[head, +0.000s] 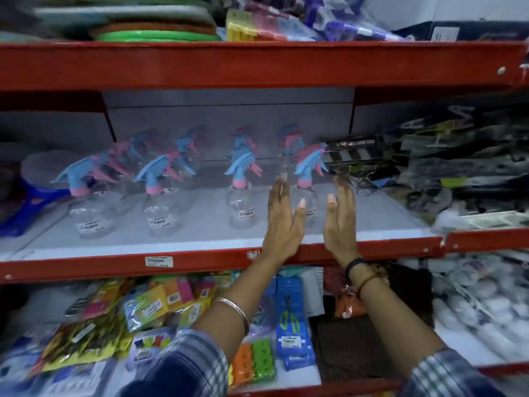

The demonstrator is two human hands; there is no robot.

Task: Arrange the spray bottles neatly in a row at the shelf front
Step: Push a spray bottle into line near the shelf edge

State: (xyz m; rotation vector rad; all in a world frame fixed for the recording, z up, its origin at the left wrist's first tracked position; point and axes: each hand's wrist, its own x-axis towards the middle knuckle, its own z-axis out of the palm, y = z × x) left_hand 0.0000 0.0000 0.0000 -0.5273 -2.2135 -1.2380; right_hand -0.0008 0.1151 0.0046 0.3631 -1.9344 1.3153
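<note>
Several clear spray bottles with blue and pink trigger heads stand on the middle shelf [200, 239]. Along the front are a far-left bottle [91, 213], a second bottle [161, 213], a third bottle [242, 207] and a rightmost bottle [310, 204], with more bottles behind them. My left hand [282, 222] and my right hand [340, 222] are held flat and upright on either side of the rightmost bottle, fingers straight. The left thumb lies across the bottle's front. Whether the palms touch the bottle is unclear in the blur.
Dark packaged goods [429, 167] crowd the shelf's right end, close to the right hand. A blue plastic item [25, 202] sits at the left. The red shelf lip [86, 267] runs along the front. Colourful packets [143, 310] fill the shelf below.
</note>
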